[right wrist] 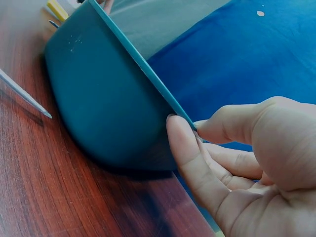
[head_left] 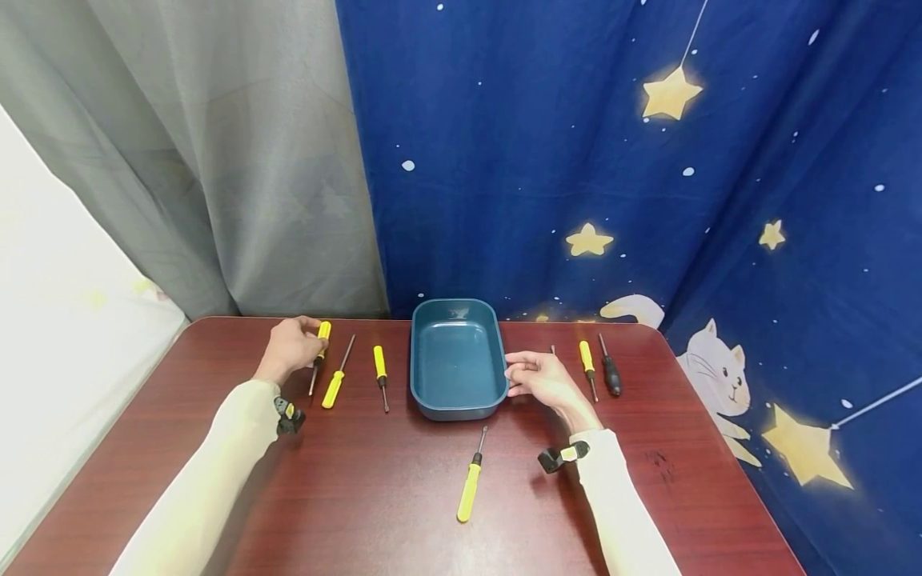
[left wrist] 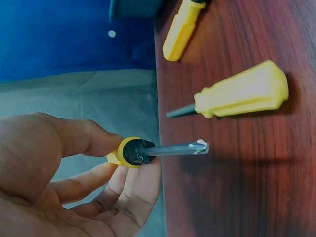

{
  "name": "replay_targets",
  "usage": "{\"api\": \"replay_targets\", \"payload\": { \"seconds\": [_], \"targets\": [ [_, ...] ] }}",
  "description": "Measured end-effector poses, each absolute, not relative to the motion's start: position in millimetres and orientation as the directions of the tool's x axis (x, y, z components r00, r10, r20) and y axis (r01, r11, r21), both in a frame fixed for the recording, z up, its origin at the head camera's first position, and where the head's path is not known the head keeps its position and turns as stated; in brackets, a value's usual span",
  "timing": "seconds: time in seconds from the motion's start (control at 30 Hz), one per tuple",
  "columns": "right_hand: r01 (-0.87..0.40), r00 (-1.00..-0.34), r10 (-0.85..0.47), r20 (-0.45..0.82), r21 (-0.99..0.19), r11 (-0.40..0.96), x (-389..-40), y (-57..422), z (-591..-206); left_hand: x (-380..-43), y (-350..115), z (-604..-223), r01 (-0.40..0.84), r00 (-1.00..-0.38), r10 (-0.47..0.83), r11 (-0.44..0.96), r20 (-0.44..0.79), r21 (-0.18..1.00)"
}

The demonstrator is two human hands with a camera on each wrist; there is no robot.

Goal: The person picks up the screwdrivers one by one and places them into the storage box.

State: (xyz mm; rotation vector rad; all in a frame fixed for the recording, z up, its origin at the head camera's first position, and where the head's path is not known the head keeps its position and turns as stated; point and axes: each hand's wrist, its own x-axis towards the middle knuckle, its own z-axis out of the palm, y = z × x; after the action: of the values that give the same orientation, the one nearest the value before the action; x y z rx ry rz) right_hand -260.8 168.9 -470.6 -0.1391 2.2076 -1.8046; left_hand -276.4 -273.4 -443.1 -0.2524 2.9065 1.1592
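Well left of the blue tub (head_left: 461,414), a yellow-and-black screwdriver (left wrist: 180,148) is gripped by the left hand (head_left: 290,350). The tub's right rim is pinched by the right hand (head_left: 545,379); before the tub, another screwdriver (head_left: 470,490) is seen.

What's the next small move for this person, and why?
I'd say carry the screwdriver over to the bin, keeping it raised. The left hand already grips its handle, the right hand holds the bin's rim, perhaps to steady it, and two other screwdrivers lie on the table in between.
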Motion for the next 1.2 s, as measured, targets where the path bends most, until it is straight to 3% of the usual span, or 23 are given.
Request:
{"api": "replay_targets", "payload": {
  "seconds": [1.2],
  "targets": [
    [0.123, -0.956, -0.235, -0.174, -0.969, 0.215, -259, 168, -468, -280, -219, -419, -0.058, -0.997, -0.079, 0.655, -0.008, 0.753]
  ]
}}
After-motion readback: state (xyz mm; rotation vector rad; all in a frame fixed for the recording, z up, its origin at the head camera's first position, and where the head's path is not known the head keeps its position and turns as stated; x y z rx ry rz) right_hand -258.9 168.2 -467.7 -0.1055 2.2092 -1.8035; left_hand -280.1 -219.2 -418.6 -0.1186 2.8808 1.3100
